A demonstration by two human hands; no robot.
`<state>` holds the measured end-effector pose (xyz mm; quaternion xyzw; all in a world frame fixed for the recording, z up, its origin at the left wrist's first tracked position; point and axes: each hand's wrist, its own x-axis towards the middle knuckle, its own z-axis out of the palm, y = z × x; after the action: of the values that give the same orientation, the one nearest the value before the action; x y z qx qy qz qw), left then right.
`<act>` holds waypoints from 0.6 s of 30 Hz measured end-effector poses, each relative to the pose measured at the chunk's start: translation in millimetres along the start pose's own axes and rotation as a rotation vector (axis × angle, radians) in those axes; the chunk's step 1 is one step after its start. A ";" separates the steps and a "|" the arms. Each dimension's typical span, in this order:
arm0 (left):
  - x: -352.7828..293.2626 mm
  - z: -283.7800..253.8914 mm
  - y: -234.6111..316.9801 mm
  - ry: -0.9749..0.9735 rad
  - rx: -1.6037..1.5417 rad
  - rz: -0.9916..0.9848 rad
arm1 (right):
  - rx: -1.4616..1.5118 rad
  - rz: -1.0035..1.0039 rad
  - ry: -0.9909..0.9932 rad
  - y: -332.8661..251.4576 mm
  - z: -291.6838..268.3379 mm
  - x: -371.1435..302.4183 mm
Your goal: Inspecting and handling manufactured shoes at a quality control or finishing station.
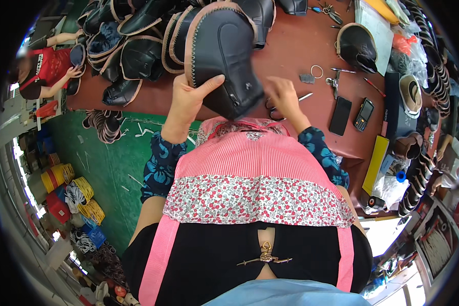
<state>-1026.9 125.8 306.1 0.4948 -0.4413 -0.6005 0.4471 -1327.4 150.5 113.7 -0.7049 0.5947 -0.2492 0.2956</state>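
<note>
A black leather shoe upper (222,46) with tan zigzag-stitched trim hangs over the near edge of the table. My left hand (191,99) is closed on its left side, the thumb lying across the leather. Just to its right, my right hand (286,99) has its fingers apart, a little blurred, with nothing visible in them. A pair of scissors (305,96) lies beneath that hand, its handles partly hidden. More black uppers (140,56) with tan trim are heaped at the far left, and a single upper (357,46) lies at the far right.
On the reddish-brown table (290,41) are a black smartphone (340,116), a keypad device (363,115), a red pen (375,87), a grey block (307,78) and a rubber band (316,71). Boxes and plastic bags line the right edge. A co-worker in red (53,71) handles an upper at the left.
</note>
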 end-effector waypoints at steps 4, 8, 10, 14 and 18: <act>0.5 -15.0 -17.4 0.067 0.670 0.449 | -0.423 -0.195 -0.248 41.8 39.6 -62.0; -7.8 -11.5 -70.2 0.000 1.132 0.694 | -0.568 -0.161 -0.145 73.2 34.3 -89.0; -4.1 1.2 -112.2 -0.185 1.240 0.462 | -0.619 -0.047 -0.116 76.7 17.1 -86.2; -9.7 -0.4 -177.5 -0.365 1.169 0.343 | -0.359 -0.106 0.304 56.0 -20.5 -66.9; -6.7 -9.7 -208.6 -0.292 1.205 0.596 | -0.150 -0.174 0.284 17.8 0.1 -49.9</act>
<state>-1037.4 175.4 103.4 0.4286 -0.8712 -0.1622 0.1758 -1348.0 197.6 100.9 -0.7315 0.5840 -0.3259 0.1328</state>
